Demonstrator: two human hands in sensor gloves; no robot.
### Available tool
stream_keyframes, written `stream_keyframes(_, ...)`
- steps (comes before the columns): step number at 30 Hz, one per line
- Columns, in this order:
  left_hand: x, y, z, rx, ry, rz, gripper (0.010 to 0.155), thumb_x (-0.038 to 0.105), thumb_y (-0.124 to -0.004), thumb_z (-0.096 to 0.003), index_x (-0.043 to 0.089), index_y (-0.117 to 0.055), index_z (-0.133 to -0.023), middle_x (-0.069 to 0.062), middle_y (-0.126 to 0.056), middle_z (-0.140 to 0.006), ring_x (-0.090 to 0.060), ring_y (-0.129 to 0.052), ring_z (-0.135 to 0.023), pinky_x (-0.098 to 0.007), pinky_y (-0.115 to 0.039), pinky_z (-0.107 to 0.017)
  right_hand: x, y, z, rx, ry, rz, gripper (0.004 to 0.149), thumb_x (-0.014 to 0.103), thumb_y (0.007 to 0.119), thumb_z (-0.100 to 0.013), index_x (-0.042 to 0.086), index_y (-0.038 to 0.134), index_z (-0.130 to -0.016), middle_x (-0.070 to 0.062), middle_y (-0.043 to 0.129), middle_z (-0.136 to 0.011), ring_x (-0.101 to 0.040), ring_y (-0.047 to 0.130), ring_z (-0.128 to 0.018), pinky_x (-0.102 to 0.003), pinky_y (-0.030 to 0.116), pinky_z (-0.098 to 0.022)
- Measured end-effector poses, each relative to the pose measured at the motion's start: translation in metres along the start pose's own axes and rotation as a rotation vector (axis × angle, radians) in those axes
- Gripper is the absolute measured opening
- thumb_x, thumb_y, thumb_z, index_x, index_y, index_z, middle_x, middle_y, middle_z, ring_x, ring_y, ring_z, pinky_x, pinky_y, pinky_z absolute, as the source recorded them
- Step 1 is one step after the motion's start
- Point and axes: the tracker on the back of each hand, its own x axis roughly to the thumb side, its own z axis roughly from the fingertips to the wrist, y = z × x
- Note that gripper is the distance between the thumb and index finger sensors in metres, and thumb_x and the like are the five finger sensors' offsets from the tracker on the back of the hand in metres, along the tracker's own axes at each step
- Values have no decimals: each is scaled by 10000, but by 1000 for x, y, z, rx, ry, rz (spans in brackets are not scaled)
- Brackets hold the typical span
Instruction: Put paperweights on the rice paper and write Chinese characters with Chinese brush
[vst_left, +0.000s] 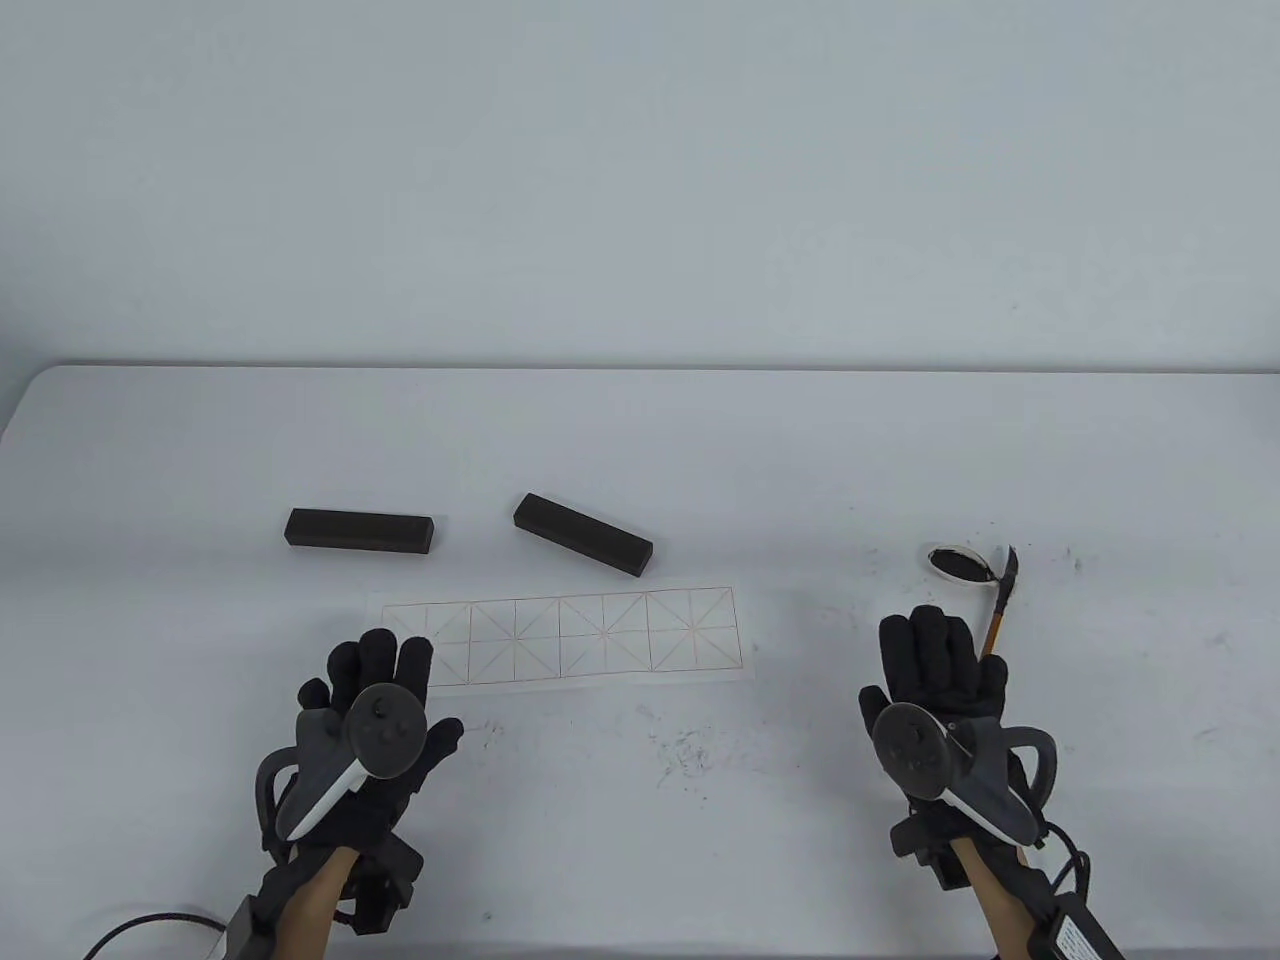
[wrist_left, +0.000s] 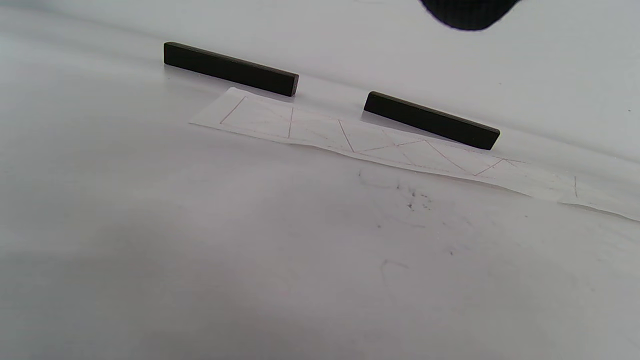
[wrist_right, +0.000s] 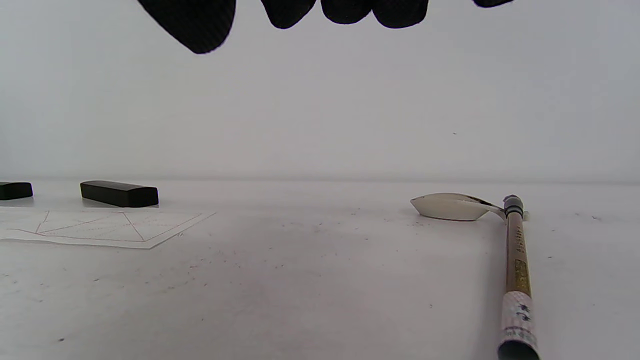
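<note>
We see our left hand (vst_left: 375, 700) hovering with fingers spread and holding nothing at the near left corner of the rice paper (vst_left: 565, 637), both paperweights (vst_left: 360, 530) (vst_left: 583, 534) lying on the table (vst_left: 640, 440) just beyond the sheet's far edge. Our right hand (vst_left: 935, 685), fingers straight and empty, hangs just left of the brush (vst_left: 1000, 605), whose tip rests at the ink dish (vst_left: 958, 562).

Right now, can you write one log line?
left hand: open | right hand: open | paperweights: off rice paper | brush: on table
</note>
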Motion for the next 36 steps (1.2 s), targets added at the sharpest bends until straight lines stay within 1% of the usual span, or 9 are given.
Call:
stream_keyframes(8,-1,1,0,9,9,3,827,586,-519,-524,374,-3,-1135,-16,80,-1207,-375,46,-1140,-590,-20,-787,2,1,0,27,-9,1,689,370,617,-592,55,313,-1124,-258,244,-1153,-499,318,-1046,-740,375,-667)
stream_keyframes(14,10,5,-15,-26,13,-41,823,585,-526,-523,392,-8,-1133,2,97,-1202,-355,72,-1139,-584,0,-787,0,-4,0,21,-8,-32,685,368,616,-593,58,315,-1124,-259,243,-1153,-497,316,-1047,-741,371,-668)
stream_keyframes(18,23,9,-36,-89,28,-56,831,589,-546,-513,429,-5,-1122,43,126,-1192,-319,112,-1138,-568,35,-789,-2,-6,0,20,-2,-40,684,366,616,-593,56,315,-1124,-262,244,-1152,-499,317,-1046,-741,371,-668)
stream_keyframes(19,28,10,-47,-117,26,-53,836,590,-555,-511,431,-7,-1122,52,127,-1189,-309,117,-1137,-565,38,-789,-2,-6,0,21,-2,-41,684,366,616,-593,55,318,-1123,-262,244,-1151,-500,317,-1045,-741,372,-667)
stream_keyframes(22,41,11,-69,-158,50,-89,863,597,-589,-493,449,-8,-1113,74,131,-1186,-277,137,-1134,-552,53,-791,-2,-6,0,22,-3,-44,683,366,616,-593,56,317,-1123,-261,246,-1151,-500,319,-1045,-741,372,-666)
stream_keyframes(28,59,3,-109,-288,130,-103,886,588,-646,-474,499,-21,-1095,115,156,-1166,-237,179,-1119,-518,92,-795,-4,-6,0,24,-2,-56,681,365,616,-593,58,319,-1124,-261,244,-1152,-499,318,-1046,-742,370,-666)
stream_keyframes(32,63,-5,-128,-384,178,-145,846,543,-661,-498,530,-54,-1086,129,176,-1144,-224,191,-1110,-502,97,-798,-5,-7,-1,27,0,-70,679,365,614,-594,57,322,-1124,-261,241,-1152,-500,314,-1046,-741,367,-667)
stream_keyframes(36,63,-9,-139,-464,209,-158,825,517,-693,-502,542,-124,-1099,131,172,-1139,-216,190,-1109,-499,97,-799,-4,-6,-1,32,-7,-71,679,365,614,-594,55,324,-1125,-262,242,-1152,-501,316,-1046,-742,367,-666)
